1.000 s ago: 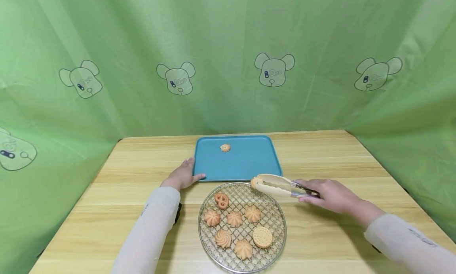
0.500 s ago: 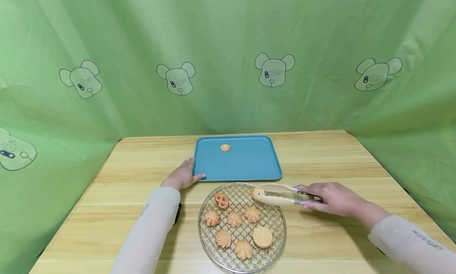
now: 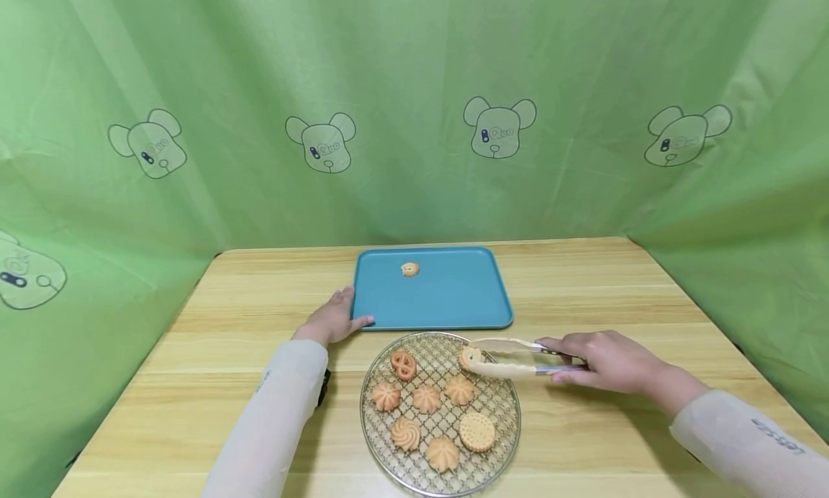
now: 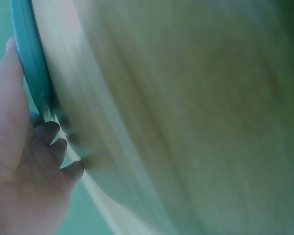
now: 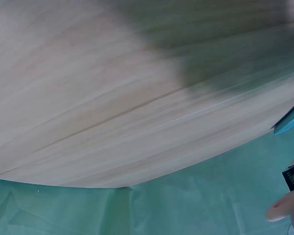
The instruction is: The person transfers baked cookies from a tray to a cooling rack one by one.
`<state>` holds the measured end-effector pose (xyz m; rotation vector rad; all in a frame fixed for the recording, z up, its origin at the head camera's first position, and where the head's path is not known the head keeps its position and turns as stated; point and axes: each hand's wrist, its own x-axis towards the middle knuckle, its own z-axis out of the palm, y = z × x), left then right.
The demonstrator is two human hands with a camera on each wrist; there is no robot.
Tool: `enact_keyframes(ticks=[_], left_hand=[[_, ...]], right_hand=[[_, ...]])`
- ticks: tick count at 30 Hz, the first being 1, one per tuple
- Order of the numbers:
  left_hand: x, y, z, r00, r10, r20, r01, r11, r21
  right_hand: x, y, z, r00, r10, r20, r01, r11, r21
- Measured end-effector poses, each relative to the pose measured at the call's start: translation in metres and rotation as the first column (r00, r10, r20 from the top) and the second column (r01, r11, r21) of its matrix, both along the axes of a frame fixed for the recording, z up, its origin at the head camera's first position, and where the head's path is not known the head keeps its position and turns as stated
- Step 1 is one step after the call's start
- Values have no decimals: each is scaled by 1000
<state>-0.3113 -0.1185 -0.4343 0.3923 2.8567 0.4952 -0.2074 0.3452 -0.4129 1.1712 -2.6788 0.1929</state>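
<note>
My left hand [image 3: 332, 317] rests at the near left corner of a blue tray [image 3: 447, 296], fingers straight along its side and thumb over the front rim. One round cookie [image 3: 409, 269] lies toward the back of that tray. With my right hand [image 3: 612, 361] I grip serving tongs [image 3: 547, 370] that have cream, wavy-edged tips. Those tips stand on either side of a small cookie [image 3: 468, 357] at the back right of a round wire rack [image 3: 509, 397]. In the left wrist view the hand [image 4: 29, 161] sits against the tray's edge.
On the rack lie a pretzel-shaped cookie [image 3: 404, 365], a dotted round cookie [image 3: 477, 431], a swirl cookie [image 3: 406, 434] and several fluted ones. The wooden table [image 3: 583, 289] ends at a green curtain [image 3: 414, 188] behind and on both sides.
My right hand has brought the tongs and the small cookie toward me, from the rack's back rim to over its mesh. The left hand and the tray have stayed put.
</note>
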Motion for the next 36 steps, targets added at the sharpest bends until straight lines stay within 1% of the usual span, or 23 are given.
enact_keyframes(ticks=[4, 13, 18, 24, 30, 36], left_hand=[[0, 0, -1, 1000, 3, 4, -3, 1000, -3], [-1, -1, -1, 1000, 7, 8, -7, 1000, -2], [-1, -1, -1, 1000, 3, -6, -3, 1000, -11], [-1, -1, -2, 1000, 6, -8, -6, 1000, -5], [-1, -1, -2, 1000, 4, -6, -4, 1000, -6], [-1, -1, -2, 1000, 1, -8, -1, 1000, -6]], right_hand=[[0, 0, 0, 1000, 9, -12, -9, 1000, -1], [1, -1, 3, 1000, -10, -13, 10, 1000, 13], [0, -3, 3, 1000, -19, -22, 18, 1000, -18], [-2, -8, 0, 998, -64, -9, 63, 996, -70], [-6, -17, -3, 992, -122, 23, 123, 990, -65], [-9, -31, -2, 979, -196, 57, 199, 979, -52]])
